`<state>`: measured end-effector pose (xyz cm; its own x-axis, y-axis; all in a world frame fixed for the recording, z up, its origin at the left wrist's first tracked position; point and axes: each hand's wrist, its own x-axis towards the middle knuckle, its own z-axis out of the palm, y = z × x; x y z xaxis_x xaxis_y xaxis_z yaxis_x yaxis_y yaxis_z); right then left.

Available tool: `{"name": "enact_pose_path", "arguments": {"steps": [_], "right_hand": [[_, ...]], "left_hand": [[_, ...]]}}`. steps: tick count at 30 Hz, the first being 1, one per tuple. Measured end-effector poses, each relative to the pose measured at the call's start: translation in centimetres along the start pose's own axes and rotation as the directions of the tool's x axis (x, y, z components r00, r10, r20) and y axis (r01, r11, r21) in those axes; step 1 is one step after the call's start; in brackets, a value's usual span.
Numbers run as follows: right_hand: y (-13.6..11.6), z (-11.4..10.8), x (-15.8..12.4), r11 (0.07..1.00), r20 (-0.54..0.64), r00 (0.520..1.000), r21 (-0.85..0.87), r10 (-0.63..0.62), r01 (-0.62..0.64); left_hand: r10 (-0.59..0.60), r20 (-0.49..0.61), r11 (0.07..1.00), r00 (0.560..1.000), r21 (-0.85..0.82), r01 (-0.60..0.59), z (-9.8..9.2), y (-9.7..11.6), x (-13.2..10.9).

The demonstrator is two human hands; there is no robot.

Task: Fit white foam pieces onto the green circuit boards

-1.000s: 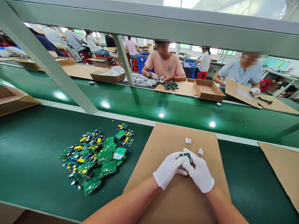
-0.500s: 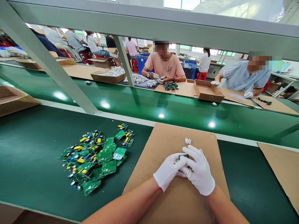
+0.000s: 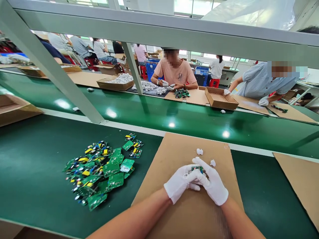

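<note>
Both my hands wear white gloves and meet above a cardboard sheet (image 3: 171, 159). Between them is a small green circuit board (image 3: 197, 168), mostly covered by fingers. My left hand (image 3: 179, 182) is closed around its left side. My right hand (image 3: 213, 184) is closed on the other side, fingers curled over the board. Just beyond my fingertips lie a white lump (image 3: 199, 151) and a second white lump (image 3: 212, 163), too small to name for certain. Left of the cardboard, a pile of circuit boards (image 3: 109, 169) with yellow and blue parts rests on the green mat.
A pale metal frame post (image 3: 59, 66) slants down at the left, under a crossbar (image 3: 159, 30). Past the white edge runs a green conveyor belt (image 3: 149, 116). Two co-workers sit opposite, near an open cardboard box (image 3: 221, 101). Another box (image 3: 17, 109) stands at the left.
A second white lump now shows beyond my right hand, where it was not visible before. My right fingers have drawn in closer around the board, and more of the board shows.
</note>
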<state>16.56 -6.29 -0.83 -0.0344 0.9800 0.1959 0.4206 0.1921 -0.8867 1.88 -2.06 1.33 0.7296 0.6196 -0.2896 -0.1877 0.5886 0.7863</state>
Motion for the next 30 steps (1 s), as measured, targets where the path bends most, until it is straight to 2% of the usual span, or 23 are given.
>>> {"name": "enact_pose_path", "arguments": {"steps": [3, 6, 12, 17, 20, 23, 26, 28, 30], "right_hand": [[-0.4, -0.4, 0.1, 0.997, -0.038, 0.997, 0.036, 0.072, -0.07], [-0.9, -0.6, 0.1, 0.989, -0.051, 0.991, 0.083, 0.124, -0.119], [-1.4, -0.3, -0.1, 0.986, -0.078, 0.993, 0.148, 0.088, -0.076], [-2.0, -0.1, -0.1, 0.992, -0.093, 0.992, 0.101, 0.089, -0.079], [-2.0, -0.2, -0.1, 1.0, -0.116, 0.993, 0.02, 0.022, -0.02], [-1.9, -0.3, -0.2, 0.999, -0.104, 0.994, -0.009, 0.031, -0.032], [-1.8, -0.3, -0.2, 0.988, -0.039, 0.992, 0.11, 0.117, -0.112], [-1.8, -0.2, -0.1, 0.951, 0.032, 0.985, 0.256, 0.168, -0.171], [-1.8, 0.0, -0.1, 0.923, 0.075, 0.978, 0.325, 0.194, -0.208]], "left_hand": [[-0.026, 0.094, 0.984, 0.995, -0.175, 0.043, -0.2, 0.3, -0.2], [-0.029, 0.152, 0.974, 0.988, -0.218, 0.062, -0.4, 0.4, -0.3], [-0.039, 0.213, 0.95, 0.976, -0.295, 0.102, -0.2, -0.2, -0.3], [-0.066, 0.14, 0.945, 0.988, -0.309, 0.107, -0.5, -1.2, -0.4], [-0.051, 0.141, 0.943, 0.989, -0.32, 0.095, -0.4, -1.5, -0.6], [-0.036, 0.14, 0.941, 0.99, -0.328, 0.08, -0.1, -1.6, -0.6], [-0.051, 0.096, 0.938, 0.994, -0.337, 0.081, 0.0, -1.6, -0.4], [-0.065, 0.083, 0.937, 0.994, -0.339, 0.089, 0.0, -1.5, -0.3], [-0.071, 0.074, 0.939, 0.995, -0.33, 0.092, 0.0, -1.4, -0.2]]}}
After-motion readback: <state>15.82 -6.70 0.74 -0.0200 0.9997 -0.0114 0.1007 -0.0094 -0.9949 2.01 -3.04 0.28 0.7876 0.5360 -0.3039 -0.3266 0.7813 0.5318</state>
